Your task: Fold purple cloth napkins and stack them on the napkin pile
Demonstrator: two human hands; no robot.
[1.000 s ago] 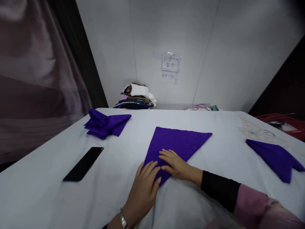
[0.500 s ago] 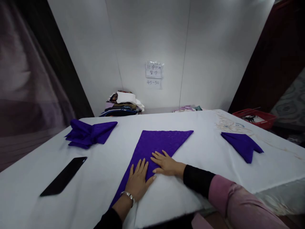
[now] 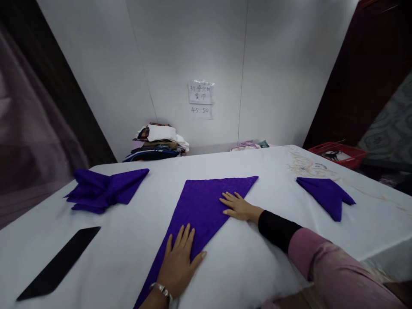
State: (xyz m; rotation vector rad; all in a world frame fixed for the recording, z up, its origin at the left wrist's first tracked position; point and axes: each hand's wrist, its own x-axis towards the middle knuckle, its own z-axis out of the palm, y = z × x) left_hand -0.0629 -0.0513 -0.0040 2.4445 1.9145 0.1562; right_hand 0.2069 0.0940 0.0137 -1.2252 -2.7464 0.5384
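Note:
A purple cloth napkin (image 3: 206,201), folded into a triangle, lies flat on the white tablecloth (image 3: 244,266) before me. My left hand (image 3: 179,257), with a silver bracelet at the wrist, rests palm down on its lower part, fingers spread. On the slanting right edge, higher up, my right hand (image 3: 238,207) lies flat with its fingers stretched out. Part of the cloth's near end is hidden under my left hand and wrist.
A folded purple napkin (image 3: 326,195) lies at right, a crumpled purple cloth (image 3: 107,189) at far left. Nearer on the left is a flat black object (image 3: 61,262). Behind the table are a pile of clothes (image 3: 159,141) and a red basket (image 3: 350,161).
My right hand has slid up and to the right along the napkin's slanting edge. My left hand has shifted slightly toward me. The view has moved a little.

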